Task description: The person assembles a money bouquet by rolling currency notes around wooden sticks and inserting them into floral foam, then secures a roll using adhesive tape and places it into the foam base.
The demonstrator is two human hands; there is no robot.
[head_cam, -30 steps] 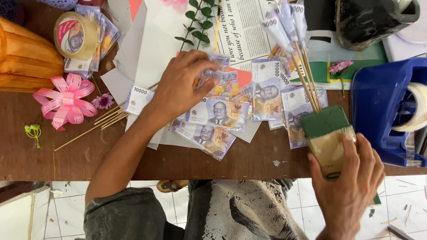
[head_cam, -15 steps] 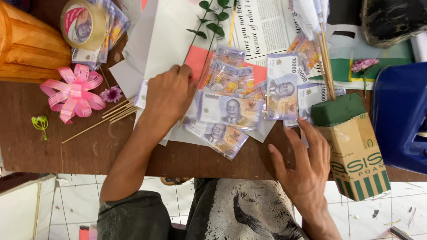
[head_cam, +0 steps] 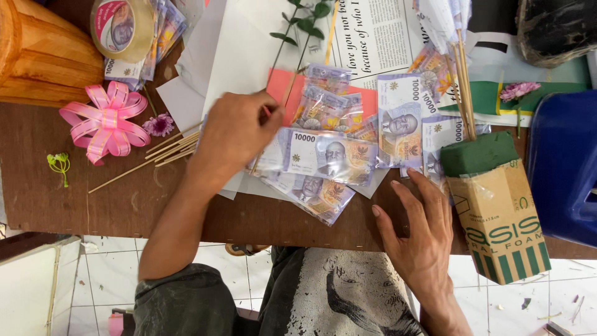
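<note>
The left hand, just left of the frame's centre, lies knuckles up with fingers curled loosely on the fan of plastic-sleeved banknotes, pressing their left end; whether it pinches one is hidden. The right hand, at lower centre-right, lies flat and spread wide on the brown table edge, fingertips touching the lowest notes, holding nothing. Half a second ago this hand was closer to the cardboard box with the green foam block; it now sits a little further left, and the left hand has slid right over the notes. The front banknote lies with its long axis nearly level, tipped slightly down to the right. Wooden skewers lie left of the left hand, beside a pink ribbon bow.
</note>
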